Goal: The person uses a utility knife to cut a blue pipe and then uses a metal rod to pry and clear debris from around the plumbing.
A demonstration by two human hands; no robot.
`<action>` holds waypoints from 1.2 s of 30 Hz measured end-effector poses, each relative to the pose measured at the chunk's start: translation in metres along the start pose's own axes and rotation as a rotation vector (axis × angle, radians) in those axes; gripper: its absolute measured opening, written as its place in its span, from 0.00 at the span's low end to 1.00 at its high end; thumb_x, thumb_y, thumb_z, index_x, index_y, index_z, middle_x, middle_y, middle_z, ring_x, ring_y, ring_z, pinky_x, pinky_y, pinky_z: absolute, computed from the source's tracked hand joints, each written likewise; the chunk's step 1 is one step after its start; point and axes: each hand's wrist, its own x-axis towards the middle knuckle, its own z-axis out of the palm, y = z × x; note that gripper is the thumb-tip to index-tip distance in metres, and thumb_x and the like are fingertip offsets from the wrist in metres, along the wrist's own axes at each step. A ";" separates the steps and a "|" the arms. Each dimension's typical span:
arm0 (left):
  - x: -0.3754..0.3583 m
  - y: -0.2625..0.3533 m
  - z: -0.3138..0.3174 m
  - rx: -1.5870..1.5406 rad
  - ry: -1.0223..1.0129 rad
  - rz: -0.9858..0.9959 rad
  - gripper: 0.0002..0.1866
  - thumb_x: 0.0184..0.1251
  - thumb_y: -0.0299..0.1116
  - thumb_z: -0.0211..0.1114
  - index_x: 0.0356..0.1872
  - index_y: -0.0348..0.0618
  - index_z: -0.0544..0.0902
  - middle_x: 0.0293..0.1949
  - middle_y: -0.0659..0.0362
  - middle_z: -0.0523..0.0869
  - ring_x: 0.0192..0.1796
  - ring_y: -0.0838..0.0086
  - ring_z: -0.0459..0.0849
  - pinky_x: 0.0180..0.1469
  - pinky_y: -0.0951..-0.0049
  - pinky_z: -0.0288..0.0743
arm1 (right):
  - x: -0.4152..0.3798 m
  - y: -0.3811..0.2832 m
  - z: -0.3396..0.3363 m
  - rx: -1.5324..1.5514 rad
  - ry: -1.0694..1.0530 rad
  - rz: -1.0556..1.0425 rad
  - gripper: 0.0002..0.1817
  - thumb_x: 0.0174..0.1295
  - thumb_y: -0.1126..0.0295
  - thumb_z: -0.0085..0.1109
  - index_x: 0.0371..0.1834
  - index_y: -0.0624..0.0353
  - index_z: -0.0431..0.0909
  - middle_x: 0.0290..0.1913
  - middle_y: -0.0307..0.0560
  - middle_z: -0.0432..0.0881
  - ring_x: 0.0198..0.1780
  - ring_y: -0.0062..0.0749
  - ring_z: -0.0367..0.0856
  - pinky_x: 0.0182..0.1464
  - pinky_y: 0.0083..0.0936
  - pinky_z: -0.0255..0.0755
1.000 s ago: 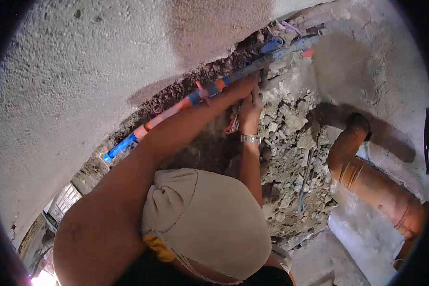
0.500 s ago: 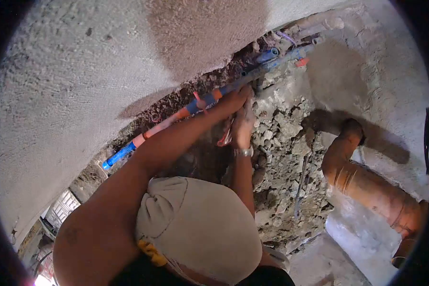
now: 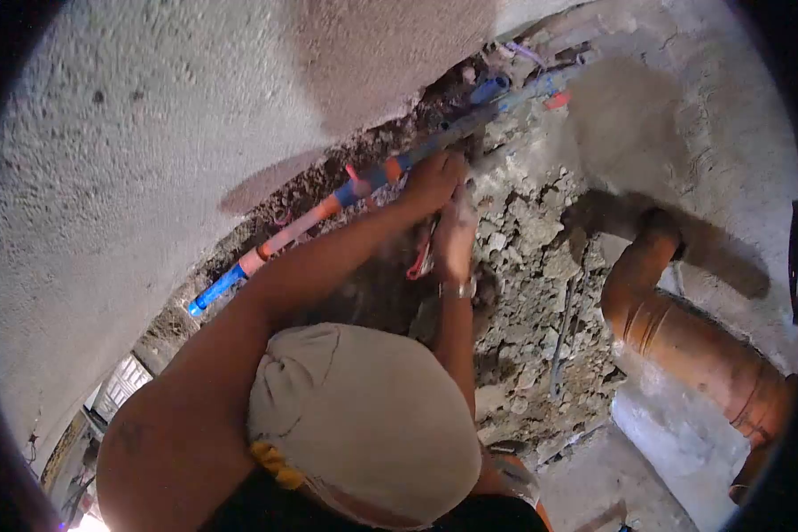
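Neither my left hand nor my right hand is in view. A co-worker in a pale cap (image 3: 363, 421) bends forward below the camera, both arms stretched toward the wall. One of the co-worker's hands (image 3: 434, 182) is beside the long pipe (image 3: 301, 229), which has blue, orange and grey parts. The other hand (image 3: 455, 238), with a watch (image 3: 457, 289) at its wrist, lies just below, close to the first. By that hand is a thin red object (image 3: 421, 259), partly hidden. What the fingers hold cannot be made out.
A rough plastered wall (image 3: 168, 124) runs along the upper left. Broken rubble (image 3: 528, 284) lies right of the co-worker's arms. A thick orange-brown pipe (image 3: 696, 346) with an elbow is at the right. Short blue pipe ends (image 3: 489, 89) stand near the wall at the top.
The co-worker's upper hand has shifted slightly left and down by the pipe. The cap sits slightly more to the left, and the whole view has moved a little.
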 end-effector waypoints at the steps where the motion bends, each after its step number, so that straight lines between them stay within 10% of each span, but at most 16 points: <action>1: -0.002 0.006 -0.006 -0.083 0.073 0.041 0.22 0.69 0.48 0.47 0.49 0.40 0.75 0.35 0.44 0.82 0.37 0.52 0.82 0.39 0.56 0.73 | -0.002 -0.019 0.005 -0.085 0.030 -0.059 0.27 0.66 0.72 0.38 0.70 0.64 0.56 0.55 0.56 0.77 0.39 0.26 0.75 0.41 0.22 0.70; 4: 0.000 0.006 -0.017 -0.131 -0.075 -0.122 0.22 0.69 0.48 0.47 0.50 0.41 0.75 0.37 0.44 0.81 0.37 0.52 0.82 0.38 0.56 0.74 | -0.004 -0.043 0.006 0.195 -0.092 -0.018 0.28 0.65 0.72 0.39 0.70 0.63 0.57 0.42 0.48 0.77 0.33 0.23 0.74 0.35 0.21 0.69; 6: -0.004 0.008 -0.018 -0.094 -0.265 -0.300 0.21 0.69 0.48 0.48 0.50 0.42 0.75 0.38 0.43 0.81 0.37 0.52 0.82 0.38 0.57 0.75 | 0.006 -0.009 0.010 0.076 0.011 -0.102 0.28 0.64 0.74 0.38 0.69 0.69 0.56 0.58 0.56 0.70 0.53 0.32 0.71 0.52 0.22 0.64; 9: -0.006 0.012 -0.022 -0.073 -0.139 -0.213 0.17 0.69 0.40 0.50 0.50 0.38 0.75 0.39 0.44 0.81 0.35 0.55 0.83 0.39 0.60 0.78 | -0.003 -0.017 0.012 0.039 0.034 -0.049 0.28 0.63 0.75 0.38 0.68 0.72 0.55 0.69 0.63 0.61 0.67 0.39 0.64 0.63 0.24 0.59; 10: -0.007 -0.003 -0.016 0.189 -0.002 0.176 0.16 0.67 0.37 0.51 0.50 0.37 0.75 0.41 0.45 0.81 0.36 0.56 0.83 0.39 0.60 0.79 | -0.002 -0.024 0.012 0.049 0.022 -0.022 0.28 0.63 0.75 0.38 0.68 0.72 0.54 0.69 0.64 0.59 0.68 0.39 0.63 0.64 0.24 0.58; 12: -0.006 -0.002 -0.020 0.442 0.118 0.553 0.16 0.65 0.33 0.52 0.50 0.36 0.76 0.44 0.47 0.80 0.38 0.57 0.83 0.40 0.61 0.80 | 0.009 -0.018 0.012 -0.206 0.067 -0.021 0.27 0.65 0.74 0.38 0.69 0.65 0.58 0.43 0.50 0.74 0.39 0.28 0.72 0.39 0.22 0.68; 13: 0.003 0.036 -0.041 0.197 -0.215 0.033 0.17 0.62 0.31 0.53 0.50 0.35 0.76 0.47 0.49 0.79 0.43 0.58 0.81 0.40 0.62 0.80 | 0.011 -0.012 0.011 -0.293 0.078 -0.010 0.27 0.65 0.73 0.39 0.69 0.63 0.59 0.35 0.45 0.79 0.29 0.25 0.75 0.31 0.21 0.72; 15: -0.002 0.043 -0.044 -0.064 -0.516 -0.485 0.19 0.58 0.28 0.54 0.51 0.34 0.76 0.51 0.50 0.78 0.48 0.60 0.80 0.39 0.63 0.80 | 0.011 -0.010 0.007 -0.100 -0.012 0.108 0.29 0.64 0.76 0.38 0.71 0.65 0.54 0.44 0.54 0.79 0.38 0.30 0.75 0.42 0.24 0.71; 18: -0.009 0.002 -0.015 0.088 -0.026 0.258 0.19 0.57 0.30 0.55 0.51 0.36 0.75 0.45 0.51 0.81 0.48 0.60 0.80 0.39 0.63 0.79 | -0.002 -0.027 0.018 -0.047 0.090 -0.038 0.25 0.64 0.75 0.39 0.67 0.66 0.61 0.45 0.53 0.80 0.38 0.29 0.78 0.41 0.23 0.73; 21: -0.006 -0.005 -0.010 -0.034 0.301 0.539 0.17 0.71 0.42 0.49 0.46 0.38 0.77 0.38 0.52 0.83 0.43 0.61 0.81 0.48 0.62 0.74 | 0.003 -0.046 0.014 -0.002 0.076 -0.006 0.28 0.64 0.76 0.39 0.69 0.67 0.56 0.37 0.54 0.81 0.33 0.31 0.76 0.36 0.26 0.72; 24: -0.006 -0.003 -0.012 0.127 -0.303 -0.109 0.16 0.71 0.39 0.50 0.50 0.39 0.77 0.40 0.51 0.83 0.43 0.62 0.82 0.48 0.63 0.73 | 0.013 -0.009 0.006 -0.126 -0.027 0.045 0.28 0.65 0.75 0.39 0.70 0.68 0.53 0.42 0.56 0.81 0.39 0.35 0.78 0.40 0.25 0.72; 27: -0.006 -0.003 -0.014 -0.358 -0.097 -0.148 0.16 0.70 0.38 0.51 0.51 0.39 0.76 0.40 0.48 0.82 0.43 0.59 0.82 0.46 0.62 0.73 | 0.015 0.009 0.014 -0.375 0.145 -0.297 0.22 0.67 0.72 0.38 0.63 0.67 0.64 0.37 0.52 0.81 0.33 0.37 0.79 0.35 0.25 0.73; 29: -0.004 0.000 -0.018 -0.182 0.093 0.245 0.14 0.68 0.35 0.51 0.45 0.35 0.76 0.33 0.47 0.83 0.38 0.56 0.83 0.43 0.55 0.74 | 0.013 0.013 0.017 -0.470 0.238 -0.433 0.20 0.67 0.71 0.37 0.59 0.66 0.70 0.33 0.50 0.81 0.28 0.38 0.80 0.31 0.25 0.74; 30: -0.007 0.001 -0.017 -0.119 0.156 0.361 0.13 0.67 0.34 0.51 0.42 0.34 0.76 0.30 0.46 0.83 0.37 0.55 0.84 0.42 0.53 0.74 | 0.012 -0.013 0.015 -0.147 0.093 -0.122 0.22 0.68 0.70 0.37 0.65 0.65 0.62 0.35 0.49 0.81 0.32 0.40 0.79 0.37 0.27 0.74; 33: -0.006 0.012 -0.021 0.020 -0.137 -0.054 0.15 0.70 0.39 0.48 0.44 0.38 0.77 0.32 0.46 0.82 0.37 0.54 0.83 0.40 0.53 0.74 | 0.001 -0.008 0.008 0.127 -0.064 0.152 0.26 0.69 0.68 0.38 0.71 0.61 0.55 0.36 0.48 0.80 0.36 0.38 0.79 0.43 0.29 0.74; 36: -0.007 0.026 -0.033 -0.224 -0.187 -0.205 0.16 0.71 0.37 0.48 0.51 0.40 0.75 0.42 0.46 0.82 0.44 0.55 0.80 0.50 0.60 0.71 | 0.000 0.004 0.011 -0.223 0.166 -0.324 0.24 0.69 0.69 0.38 0.68 0.63 0.60 0.25 0.42 0.75 0.27 0.27 0.75 0.32 0.26 0.71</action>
